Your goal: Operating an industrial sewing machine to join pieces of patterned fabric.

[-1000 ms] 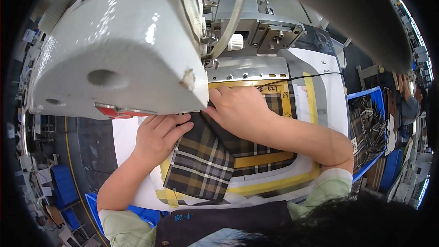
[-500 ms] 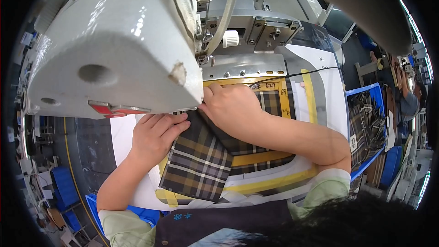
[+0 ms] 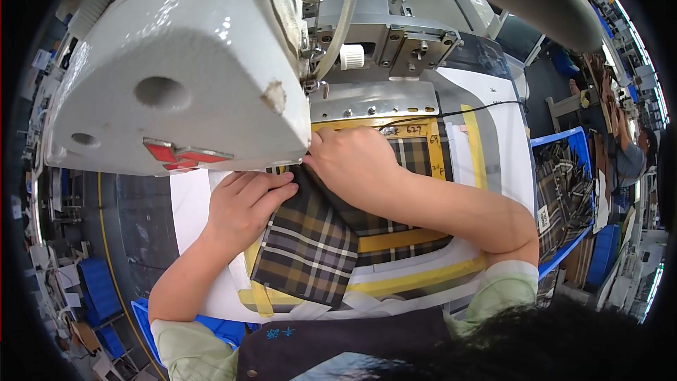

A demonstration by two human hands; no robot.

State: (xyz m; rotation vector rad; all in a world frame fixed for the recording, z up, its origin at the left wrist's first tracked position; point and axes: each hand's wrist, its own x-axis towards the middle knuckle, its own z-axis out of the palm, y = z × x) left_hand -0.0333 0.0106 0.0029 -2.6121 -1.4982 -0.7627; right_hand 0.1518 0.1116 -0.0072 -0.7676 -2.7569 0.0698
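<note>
A folded piece of dark plaid fabric [image 3: 307, 243] in black, brown and white hangs slantwise over the front left of a yellow frame [image 3: 395, 241]. My left hand [image 3: 243, 208] is closed on its upper left edge, thumb and fingers together. Over the frame's upper left part, my right hand [image 3: 356, 162] is curled with the fingertips pinched at the fabric's top, close under the white sewing machine head [image 3: 176, 77]. The machine head hides part of those fingertips. More plaid cloth [image 3: 412, 159] lies flat inside the frame, partly under my right forearm.
A metal clamp plate [image 3: 377, 101] borders the frame's far side, with a black cable [image 3: 479, 107] running rightward. Yellow tape [image 3: 474, 148] crosses the white work surface [image 3: 511, 169]. At the right, a blue bin [image 3: 589, 169] holds plaid pieces. A person [image 3: 631, 159] is farther off.
My left hand and the fabric's loose lower part have shifted slightly to the right. The right hand stays pinched at nearly the same spot. The whole view has tilted a little.
</note>
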